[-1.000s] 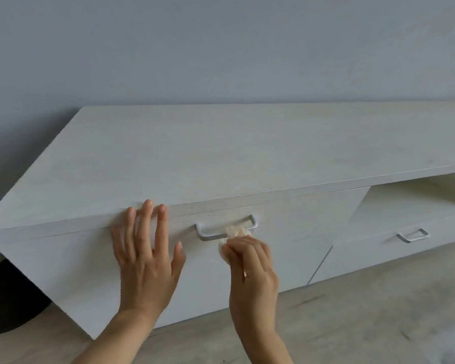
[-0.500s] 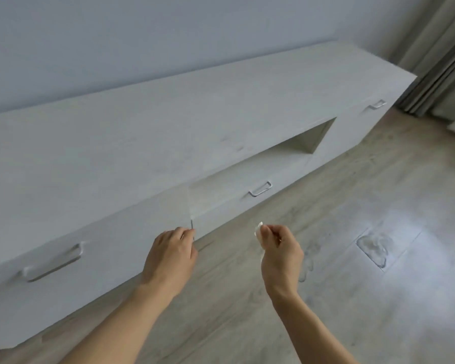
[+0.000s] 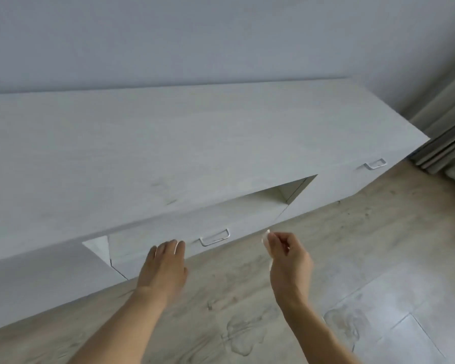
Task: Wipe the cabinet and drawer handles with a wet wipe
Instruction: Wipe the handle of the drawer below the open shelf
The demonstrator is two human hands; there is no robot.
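Before the low cabinet (image 3: 195, 143), two hands flank the middle drawer handle (image 3: 214, 237).
Left hand (image 3: 166, 264), fingers straight, has its fingertips (image 3: 179, 244) at the drawer (image 3: 153, 239) just left of that handle, perhaps touching. Right hand (image 3: 289, 256), above the floor (image 3: 352, 245) right of the handle, pinches the wet wipe (image 3: 266, 241) in curled fingers.

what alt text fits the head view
A person's right hand pinches a white wet wipe just right of a drawer handle on a low pale cabinet, while the left hand, fingers straight, reaches to the drawer front beside it. A second handle sits farther right, near grey curtains.
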